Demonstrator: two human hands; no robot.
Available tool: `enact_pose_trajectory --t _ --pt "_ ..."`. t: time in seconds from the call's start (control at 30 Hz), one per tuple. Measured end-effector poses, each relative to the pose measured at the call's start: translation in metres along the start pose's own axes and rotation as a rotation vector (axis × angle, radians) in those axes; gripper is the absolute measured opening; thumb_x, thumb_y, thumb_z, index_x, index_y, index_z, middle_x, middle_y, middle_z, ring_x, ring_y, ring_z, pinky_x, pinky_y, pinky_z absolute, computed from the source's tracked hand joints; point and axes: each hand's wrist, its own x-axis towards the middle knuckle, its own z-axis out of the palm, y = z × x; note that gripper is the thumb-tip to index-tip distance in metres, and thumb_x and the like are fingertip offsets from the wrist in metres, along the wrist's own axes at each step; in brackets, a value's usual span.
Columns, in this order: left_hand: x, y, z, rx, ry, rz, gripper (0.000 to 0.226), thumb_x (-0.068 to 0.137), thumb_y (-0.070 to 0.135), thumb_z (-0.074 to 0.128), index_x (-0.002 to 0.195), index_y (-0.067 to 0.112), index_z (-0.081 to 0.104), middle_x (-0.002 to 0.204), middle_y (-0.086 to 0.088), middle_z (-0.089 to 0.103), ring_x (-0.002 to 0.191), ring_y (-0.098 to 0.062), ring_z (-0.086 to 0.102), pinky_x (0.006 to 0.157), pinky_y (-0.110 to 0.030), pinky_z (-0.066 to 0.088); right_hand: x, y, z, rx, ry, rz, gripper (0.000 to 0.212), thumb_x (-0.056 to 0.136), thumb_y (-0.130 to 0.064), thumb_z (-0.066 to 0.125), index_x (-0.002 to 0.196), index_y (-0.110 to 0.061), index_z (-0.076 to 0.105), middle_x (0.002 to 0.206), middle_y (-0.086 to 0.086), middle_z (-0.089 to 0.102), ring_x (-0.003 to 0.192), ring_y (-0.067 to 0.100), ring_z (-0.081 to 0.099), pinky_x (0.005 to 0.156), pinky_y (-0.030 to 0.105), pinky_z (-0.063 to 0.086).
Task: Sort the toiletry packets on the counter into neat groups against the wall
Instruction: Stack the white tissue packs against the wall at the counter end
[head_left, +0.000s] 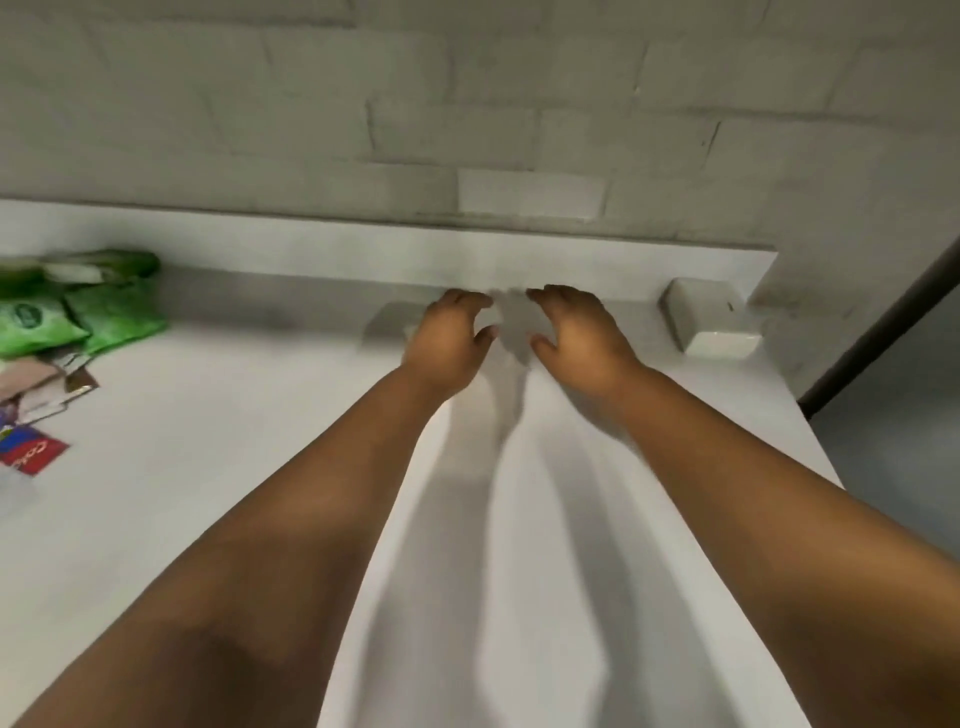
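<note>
Both my arms reach forward to the back of the white counter (208, 467), close to the wall ledge. My left hand (449, 338) and my right hand (576, 338) hover side by side a small gap apart, palms down, fingers loosely bent, thumbs spread. No packet shows plainly in either hand; the blurred grey patch between them reads as shadow. A blurred pale flat thing (387, 322) lies just left of my left hand. Green packets (83, 306) sit in a heap at the far left against the ledge. Brown and pink packets (39, 384) and a red and blue packet (34, 452) lie in front of them.
A white rectangular box (709, 319) stands at the counter's back right corner. The tiled wall (467, 104) rises behind a low white ledge (311, 249). The counter ends on the right at a dark strip (883, 322) and grey floor.
</note>
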Motion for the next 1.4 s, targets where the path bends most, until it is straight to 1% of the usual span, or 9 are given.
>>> enact_pose_trajectory --t 0.1,0.4,0.53,0.77,0.9,1.0,1.2,1.27,1.4 --pt "-0.03 -0.042 -0.037 0.048 0.004 -0.029 0.038 0.091 0.031 0.057 0.125 0.015 0.056 0.127 -0.007 0.056 0.118 -0.027 0.051 0.103 -0.036 0.038 0.005 -0.051 0.016 0.034 -0.032 -0.062 0.059 0.088 -0.03 0.059 0.142 -0.02 0.039 0.143 0.009 0.045 0.129 0.032 0.039 0.107 0.042 0.035" --pt "-0.122 -0.177 -0.159 0.09 0.021 -0.179 0.036 0.093 0.033 0.055 0.127 0.021 0.054 0.128 0.0 0.053 0.118 -0.025 0.044 0.098 -0.031 0.036 0.021 -0.223 0.085 0.114 -0.1 -0.172 0.055 0.093 -0.038 0.053 0.143 -0.026 0.036 0.146 0.0 0.041 0.136 0.023 0.03 0.109 0.039 0.028" --pt "-0.152 -0.224 -0.202 0.123 0.014 -0.185 0.037 0.092 0.033 0.056 0.128 0.021 0.054 0.129 0.0 0.052 0.119 -0.026 0.043 0.099 -0.03 0.032 0.026 -0.288 0.116 0.152 -0.124 -0.194 0.056 0.093 -0.039 0.052 0.144 -0.029 0.034 0.147 -0.002 0.039 0.137 0.02 0.028 0.11 0.038 0.027" --pt "-0.199 -0.299 -0.28 0.208 0.073 -0.207 0.036 0.091 0.037 0.057 0.125 0.025 0.056 0.13 0.003 0.053 0.118 -0.025 0.044 0.098 -0.037 0.036 0.033 -0.405 0.162 0.25 -0.137 -0.302 0.054 0.092 -0.037 0.055 0.143 -0.029 0.037 0.146 -0.002 0.041 0.135 0.019 0.032 0.11 0.038 0.029" --pt "-0.234 -0.338 -0.317 0.27 0.037 -0.32 0.037 0.09 0.044 0.054 0.124 0.028 0.056 0.13 0.003 0.052 0.121 -0.025 0.043 0.099 -0.039 0.037 0.034 -0.463 0.18 0.335 -0.213 -0.426 0.052 0.09 -0.034 0.056 0.139 -0.031 0.04 0.145 -0.003 0.04 0.132 0.02 0.036 0.109 0.036 0.033" --pt "-0.261 -0.359 -0.33 0.286 0.004 -0.376 0.045 0.087 0.054 0.053 0.125 0.031 0.055 0.133 0.004 0.051 0.124 -0.023 0.041 0.103 -0.037 0.032 0.034 -0.492 0.188 0.376 -0.268 -0.497 0.055 0.089 -0.032 0.058 0.141 -0.029 0.04 0.145 -0.001 0.04 0.133 0.019 0.037 0.109 0.033 0.032" --pt "-0.297 -0.375 -0.336 0.245 -0.002 -0.46 0.08 0.065 0.076 0.058 0.133 0.035 0.046 0.149 -0.001 0.032 0.139 -0.024 0.022 0.112 -0.041 0.023 0.027 -0.516 0.197 0.422 -0.373 -0.553 0.058 0.09 -0.023 0.058 0.144 -0.027 0.038 0.152 0.001 0.031 0.14 0.016 0.028 0.113 0.032 0.028" --pt "-0.303 -0.378 -0.331 0.221 0.034 -0.463 0.08 0.064 0.069 0.066 0.133 0.034 0.047 0.147 -0.004 0.033 0.138 -0.025 0.024 0.111 -0.04 0.025 0.025 -0.517 0.199 0.427 -0.382 -0.545 0.055 0.091 -0.021 0.058 0.143 -0.027 0.039 0.153 0.001 0.03 0.14 0.014 0.027 0.112 0.027 0.026" --pt "-0.307 -0.38 -0.318 0.088 0.136 -0.46 0.072 0.065 0.046 0.081 0.13 0.03 0.052 0.143 -0.006 0.034 0.132 -0.028 0.036 0.104 -0.046 0.039 0.02 -0.516 0.202 0.491 -0.33 -0.498 0.047 0.091 -0.021 0.061 0.137 -0.022 0.05 0.147 0.004 0.039 0.135 0.016 0.037 0.107 0.021 0.028"
